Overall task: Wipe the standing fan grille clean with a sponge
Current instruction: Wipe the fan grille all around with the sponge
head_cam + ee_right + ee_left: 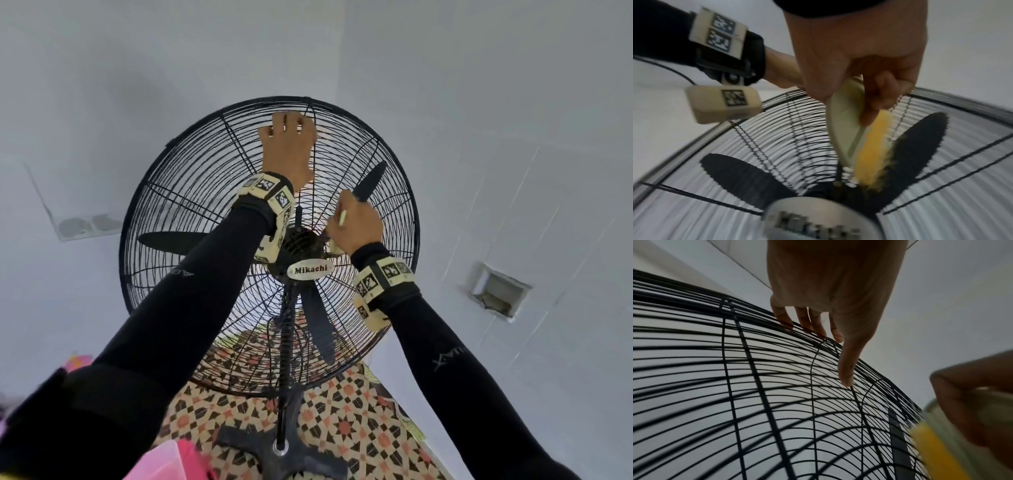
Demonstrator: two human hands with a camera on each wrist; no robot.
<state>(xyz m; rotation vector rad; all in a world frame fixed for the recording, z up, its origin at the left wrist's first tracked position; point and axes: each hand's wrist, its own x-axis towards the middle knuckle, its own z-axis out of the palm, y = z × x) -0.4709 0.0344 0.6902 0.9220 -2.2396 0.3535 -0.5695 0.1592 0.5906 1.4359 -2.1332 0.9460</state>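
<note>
A black standing fan with a round wire grille (122,246) faces me, a "Mikachi" badge (310,269) at its hub. My left hand (290,147) reaches the grille's top edge, fingers hooked over the wires (756,369) and thumb lying along them. My right hand (358,226) grips a yellow sponge (871,154) in a pale plastic holder (840,129). The sponge presses on the grille just above and right of the hub. In the left wrist view, my left hand (841,360) rests on the wires and the sponge (937,451) is blurred at lower right. In the head view my right hand hides most of the sponge.
Black blades (370,181) sit still behind the wires. The fan's pole (286,342) drops to a dark base (284,448) on a patterned floor (342,428). A pink container (164,459) stands at lower left. Pale walls surround the fan, with a recess (496,294) at right.
</note>
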